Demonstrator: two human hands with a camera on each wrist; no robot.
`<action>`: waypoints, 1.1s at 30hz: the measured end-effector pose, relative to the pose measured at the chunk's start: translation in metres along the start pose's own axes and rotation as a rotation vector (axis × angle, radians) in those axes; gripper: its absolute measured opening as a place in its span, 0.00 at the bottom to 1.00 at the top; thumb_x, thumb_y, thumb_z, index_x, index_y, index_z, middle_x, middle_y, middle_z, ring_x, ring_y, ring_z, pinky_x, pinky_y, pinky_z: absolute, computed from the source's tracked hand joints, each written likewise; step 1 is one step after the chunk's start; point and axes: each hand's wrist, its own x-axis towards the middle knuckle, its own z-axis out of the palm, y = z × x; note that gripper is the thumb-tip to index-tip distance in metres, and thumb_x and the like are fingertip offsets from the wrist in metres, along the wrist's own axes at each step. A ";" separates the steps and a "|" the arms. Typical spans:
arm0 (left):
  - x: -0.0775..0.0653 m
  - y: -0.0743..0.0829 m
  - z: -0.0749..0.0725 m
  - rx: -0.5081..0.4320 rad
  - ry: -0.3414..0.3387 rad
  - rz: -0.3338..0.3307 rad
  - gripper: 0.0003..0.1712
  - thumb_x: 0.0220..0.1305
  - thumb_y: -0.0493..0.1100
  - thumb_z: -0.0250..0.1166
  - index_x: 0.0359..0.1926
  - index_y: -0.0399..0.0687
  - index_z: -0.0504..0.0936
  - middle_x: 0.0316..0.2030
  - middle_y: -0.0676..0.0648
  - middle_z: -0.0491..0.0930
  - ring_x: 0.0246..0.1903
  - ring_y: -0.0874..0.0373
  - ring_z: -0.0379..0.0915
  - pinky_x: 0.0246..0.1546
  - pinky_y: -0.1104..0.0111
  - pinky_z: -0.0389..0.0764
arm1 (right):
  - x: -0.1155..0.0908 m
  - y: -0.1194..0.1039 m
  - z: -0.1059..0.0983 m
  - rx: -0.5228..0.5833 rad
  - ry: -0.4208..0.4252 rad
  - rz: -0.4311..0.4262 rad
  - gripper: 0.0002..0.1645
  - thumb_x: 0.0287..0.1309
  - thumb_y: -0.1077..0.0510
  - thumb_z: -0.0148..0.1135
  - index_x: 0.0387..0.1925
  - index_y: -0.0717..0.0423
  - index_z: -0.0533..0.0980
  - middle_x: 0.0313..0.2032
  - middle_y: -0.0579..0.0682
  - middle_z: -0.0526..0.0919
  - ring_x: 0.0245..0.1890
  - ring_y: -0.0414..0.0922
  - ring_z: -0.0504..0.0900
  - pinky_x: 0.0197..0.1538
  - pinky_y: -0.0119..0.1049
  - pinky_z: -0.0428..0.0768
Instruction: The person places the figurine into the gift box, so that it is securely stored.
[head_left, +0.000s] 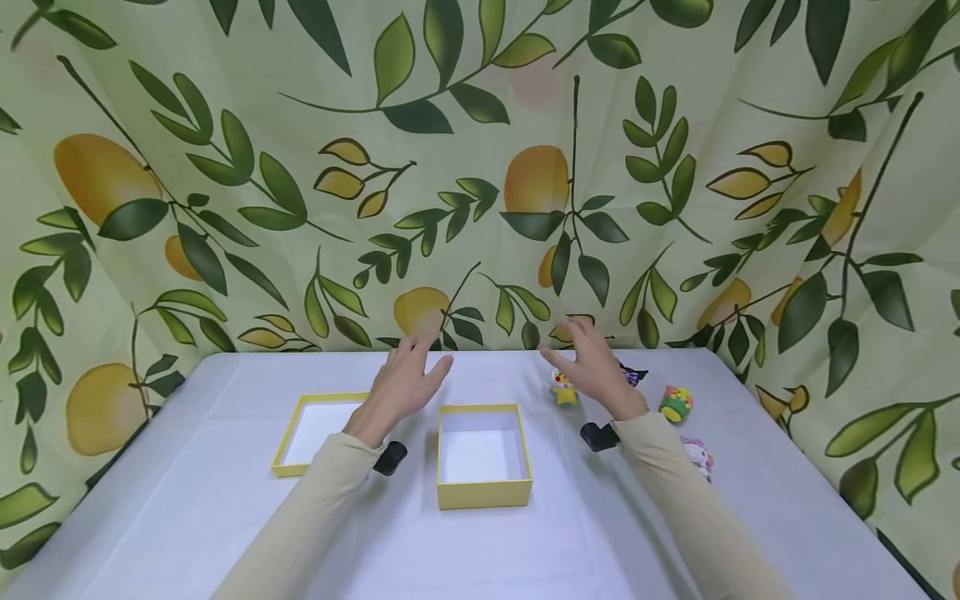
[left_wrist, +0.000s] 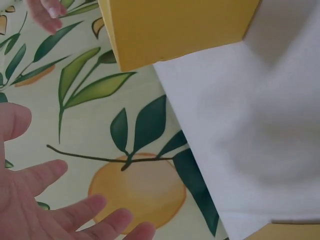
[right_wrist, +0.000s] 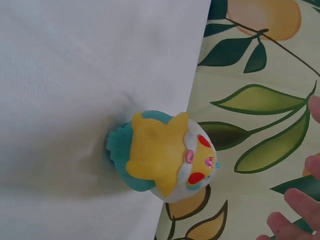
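Observation:
My left hand (head_left: 405,385) hovers with spread fingers above the table, between two yellow-edged box parts. Right of it stands an open yellow box (head_left: 484,495) with a white inside, which shows nothing in it. In the left wrist view the box's yellow side (left_wrist: 185,30) is near the top. My right hand (head_left: 592,367) is raised, fingers extended and holding nothing, beside a small yellow, teal and white figurine (head_left: 564,392). That figurine (right_wrist: 160,152) stands upright on the cloth in the right wrist view, apart from the fingertips (right_wrist: 300,205).
A shallow yellow-rimmed lid (head_left: 282,446) lies at the left. Past my right wrist are a dark purple figurine (head_left: 634,375), partly hidden, a green and yellow figurine (head_left: 677,403) and a pink-white one (head_left: 699,457). A leaf-patterned curtain (head_left: 465,167) hangs behind the white table (head_left: 187,517).

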 end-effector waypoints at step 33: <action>-0.035 -0.020 0.021 -0.146 -0.088 0.008 0.27 0.72 0.53 0.56 0.66 0.47 0.72 0.59 0.36 0.77 0.52 0.44 0.76 0.54 0.50 0.77 | -0.004 0.016 0.021 0.118 -0.218 0.151 0.32 0.68 0.52 0.58 0.67 0.64 0.67 0.69 0.66 0.66 0.67 0.64 0.68 0.68 0.60 0.68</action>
